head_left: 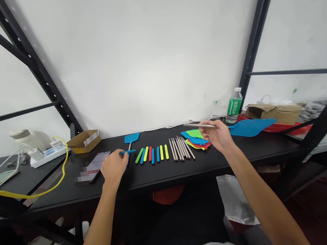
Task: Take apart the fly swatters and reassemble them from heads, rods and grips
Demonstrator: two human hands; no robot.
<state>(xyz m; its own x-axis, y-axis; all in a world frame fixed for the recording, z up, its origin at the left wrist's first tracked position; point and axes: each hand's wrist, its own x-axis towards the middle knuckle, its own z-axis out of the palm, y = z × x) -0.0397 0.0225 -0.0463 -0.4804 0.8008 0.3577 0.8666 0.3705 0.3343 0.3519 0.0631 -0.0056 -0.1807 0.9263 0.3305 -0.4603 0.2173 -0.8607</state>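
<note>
My left hand (114,168) rests on the black table (243,150), fingers pinched on a blue handle grip (128,152) at the base of an assembled blue fly swatter (131,138). My right hand (218,135) is raised above the table, shut on a fly swatter with a metal rod (197,125) and a blue head (251,126) sticking out to the right. Between the hands lie several coloured handle grips (152,154), several metal rods (181,148) and a stack of coloured swatter heads (196,138).
A phone (93,168) lies left of my left hand. A small cardboard box (83,141), a white power strip (47,153) and a yellow cable (57,177) are at the left. A green-labelled bottle (235,105) and a cardboard box (274,112) stand at the right. Black shelf struts frame both sides.
</note>
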